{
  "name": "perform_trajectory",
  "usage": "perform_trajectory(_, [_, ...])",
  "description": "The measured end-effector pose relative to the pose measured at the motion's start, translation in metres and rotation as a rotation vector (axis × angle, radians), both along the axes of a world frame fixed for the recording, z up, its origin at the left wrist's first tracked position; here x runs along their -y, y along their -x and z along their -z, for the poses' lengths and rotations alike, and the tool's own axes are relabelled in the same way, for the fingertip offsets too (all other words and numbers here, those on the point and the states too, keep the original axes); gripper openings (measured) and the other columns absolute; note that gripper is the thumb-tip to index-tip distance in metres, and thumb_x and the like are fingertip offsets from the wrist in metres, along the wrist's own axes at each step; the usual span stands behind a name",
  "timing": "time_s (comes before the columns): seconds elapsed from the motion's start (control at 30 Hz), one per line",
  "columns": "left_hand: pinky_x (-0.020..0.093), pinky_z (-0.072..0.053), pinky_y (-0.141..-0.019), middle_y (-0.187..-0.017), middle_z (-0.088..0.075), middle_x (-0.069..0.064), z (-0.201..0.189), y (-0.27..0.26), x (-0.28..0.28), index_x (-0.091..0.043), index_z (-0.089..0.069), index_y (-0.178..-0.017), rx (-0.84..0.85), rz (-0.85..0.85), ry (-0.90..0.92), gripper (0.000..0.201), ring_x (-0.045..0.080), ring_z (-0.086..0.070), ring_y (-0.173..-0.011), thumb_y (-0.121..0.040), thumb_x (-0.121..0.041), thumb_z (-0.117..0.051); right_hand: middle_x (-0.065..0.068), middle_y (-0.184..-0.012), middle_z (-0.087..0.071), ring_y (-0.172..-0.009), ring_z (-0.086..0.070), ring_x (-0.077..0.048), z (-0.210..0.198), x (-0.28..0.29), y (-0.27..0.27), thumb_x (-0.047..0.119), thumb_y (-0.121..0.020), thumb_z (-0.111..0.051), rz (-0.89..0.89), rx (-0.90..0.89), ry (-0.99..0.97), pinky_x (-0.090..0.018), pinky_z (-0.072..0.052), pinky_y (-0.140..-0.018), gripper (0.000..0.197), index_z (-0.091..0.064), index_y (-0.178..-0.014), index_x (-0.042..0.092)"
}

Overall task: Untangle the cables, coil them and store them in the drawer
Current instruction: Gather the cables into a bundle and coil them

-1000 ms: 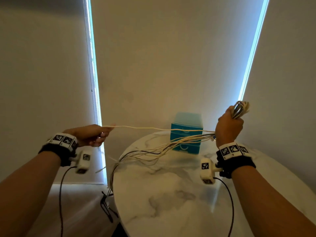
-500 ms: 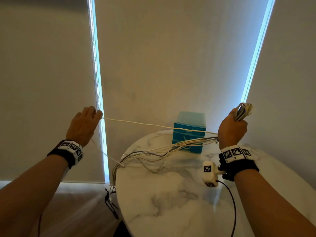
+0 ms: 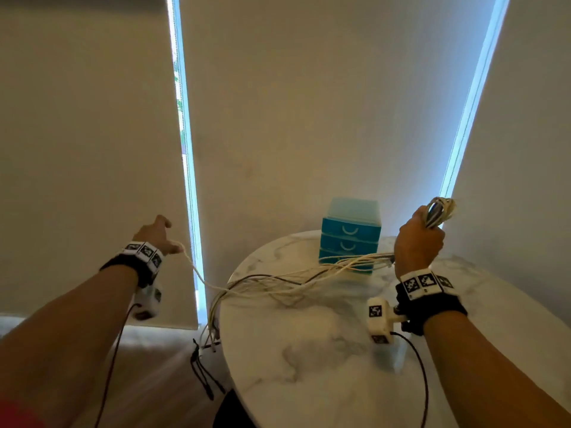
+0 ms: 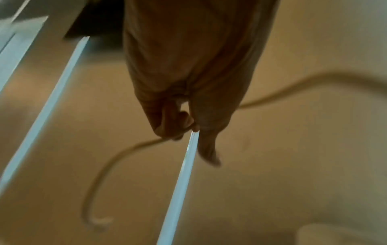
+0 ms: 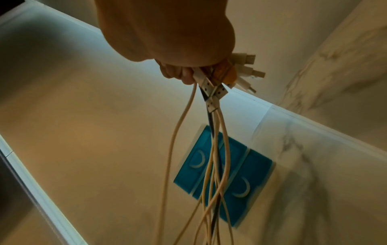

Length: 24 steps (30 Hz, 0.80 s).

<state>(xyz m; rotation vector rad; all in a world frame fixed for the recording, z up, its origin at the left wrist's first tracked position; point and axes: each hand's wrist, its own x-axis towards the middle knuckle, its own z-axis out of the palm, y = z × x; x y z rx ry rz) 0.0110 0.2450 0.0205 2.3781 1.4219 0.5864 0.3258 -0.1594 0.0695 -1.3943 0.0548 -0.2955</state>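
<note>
My right hand is raised over the back right of the marble table. It grips a bundle of cables, mostly white with one dark, and the plugs stick out of the fist. The strands trail left across the table and hang over its left edge. My left hand is held out left of the table and pinches a single white cable, which sags down to the bundle. In the left wrist view that white cable passes between the thumb and curled fingers. A blue drawer unit stands at the back, its drawers closed.
Cable ends and dark plugs dangle to the floor beside the table's left edge. Closed blinds with bright gaps stand right behind the table. Wires run from both wrist cameras along my forearms.
The single white cable ran taut between my hands; now it sags from the left hand to the table's edge. My left hand has turned and dropped a little. The right hand stays raised.
</note>
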Motion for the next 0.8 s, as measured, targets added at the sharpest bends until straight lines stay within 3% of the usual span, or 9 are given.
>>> perform_trajectory(0.07, [0.042,-0.06,-0.088,-0.109,-0.075,0.016,0.018,-0.018,0.01,-0.022,-0.045,-0.132,-0.007,0.081,0.166,0.082,0.034,-0.075,-0.096,-0.072,-0.014,-0.1,-0.014,-0.102,-0.078,-0.096,-0.074,-0.035,0.006,-0.012,0.009,0.071,-0.092,-0.048,-0.064,0.003,-0.004,-0.045,-0.06,-0.089,0.075,-0.075,-0.107,0.003])
perform_trajectory(0.13, [0.039,-0.058,-0.095,-0.118,-0.076,0.011,0.04,-0.036,0.021,-0.028,-0.039,-0.138,-0.212,0.165,0.214,0.09,0.03,-0.074,-0.108,-0.072,-0.009,-0.098,-0.015,-0.099,-0.079,-0.094,-0.075,-0.037,0.009,-0.019,0.011,0.078,-0.083,-0.043,-0.104,0.01,0.0,-0.05,-0.062,-0.088,0.082,-0.076,-0.104,0.006])
perform_trajectory(0.27, [0.032,-0.049,-0.111,-0.15,-0.061,0.005,0.06,-0.06,0.035,-0.026,-0.057,-0.148,-0.53,0.218,0.025,0.053,0.025,-0.06,-0.136,-0.099,-0.007,-0.06,-0.014,-0.099,-0.079,-0.083,-0.069,-0.029,-0.001,-0.016,0.013,0.069,-0.091,-0.047,-0.142,0.028,-0.017,-0.042,-0.058,-0.078,0.071,-0.075,-0.106,0.006])
perform_trajectory(0.37, [0.043,-0.047,-0.113,-0.144,-0.056,0.009,0.029,-0.083,0.057,-0.021,-0.066,-0.134,-0.281,0.302,-0.096,0.042,0.031,-0.058,-0.133,-0.097,-0.006,-0.055,-0.004,-0.085,-0.073,-0.071,-0.062,-0.02,-0.006,-0.014,0.013,0.056,-0.101,-0.052,-0.183,0.02,-0.049,-0.032,-0.048,-0.064,0.045,-0.069,-0.089,0.016])
perform_trajectory(0.47, [0.045,-0.045,-0.114,-0.14,-0.059,0.009,-0.021,-0.12,0.12,-0.016,-0.064,-0.135,0.155,0.578,-0.143,0.032,0.029,-0.056,-0.133,-0.104,-0.022,-0.062,0.002,-0.075,-0.067,-0.07,-0.062,-0.02,-0.007,-0.02,0.016,0.052,-0.103,-0.055,-0.236,0.028,-0.075,-0.036,-0.049,-0.068,0.037,-0.061,-0.082,0.023])
perform_trajectory(0.57, [0.037,-0.031,-0.125,-0.161,-0.043,-0.005,-0.056,-0.148,0.206,-0.02,-0.038,-0.162,0.133,0.927,-0.002,0.096,0.013,-0.04,-0.144,-0.088,-0.068,-0.075,0.003,-0.075,-0.067,-0.065,-0.062,-0.016,-0.011,-0.029,0.028,0.053,-0.104,-0.056,-0.318,-0.007,-0.115,-0.03,-0.048,-0.061,0.036,-0.059,-0.084,0.022])
perform_trajectory(0.67, [0.038,-0.025,-0.126,-0.172,-0.031,-0.004,-0.051,-0.183,0.259,-0.028,-0.015,-0.169,-0.058,1.122,-0.065,0.135,0.017,-0.034,-0.152,-0.066,-0.071,-0.091,0.005,-0.064,-0.061,-0.049,-0.051,-0.01,-0.026,-0.027,0.04,0.05,-0.106,-0.058,-0.453,-0.011,-0.123,-0.025,-0.039,-0.049,0.041,-0.058,-0.078,0.021])
perform_trajectory(0.73, [0.042,-0.045,-0.119,-0.16,-0.05,0.003,-0.034,-0.202,0.271,-0.027,-0.028,-0.16,-0.039,1.116,-0.129,0.119,0.022,-0.054,-0.141,-0.068,-0.064,-0.094,0.006,-0.058,-0.055,-0.045,-0.042,-0.009,-0.034,-0.019,0.041,0.048,-0.107,-0.059,-0.56,0.004,-0.122,-0.024,-0.035,-0.046,0.042,-0.057,-0.075,0.02])
perform_trajectory(0.8, [0.045,-0.055,-0.107,-0.139,-0.069,0.003,-0.02,-0.216,0.269,-0.024,-0.049,-0.146,0.111,1.099,-0.056,0.074,0.021,-0.068,-0.12,-0.086,-0.046,-0.087,0.007,-0.056,-0.052,-0.045,-0.038,-0.008,-0.039,-0.005,0.041,0.047,-0.108,-0.059,-0.634,0.021,-0.092,-0.023,-0.032,-0.045,0.043,-0.054,-0.074,0.02])
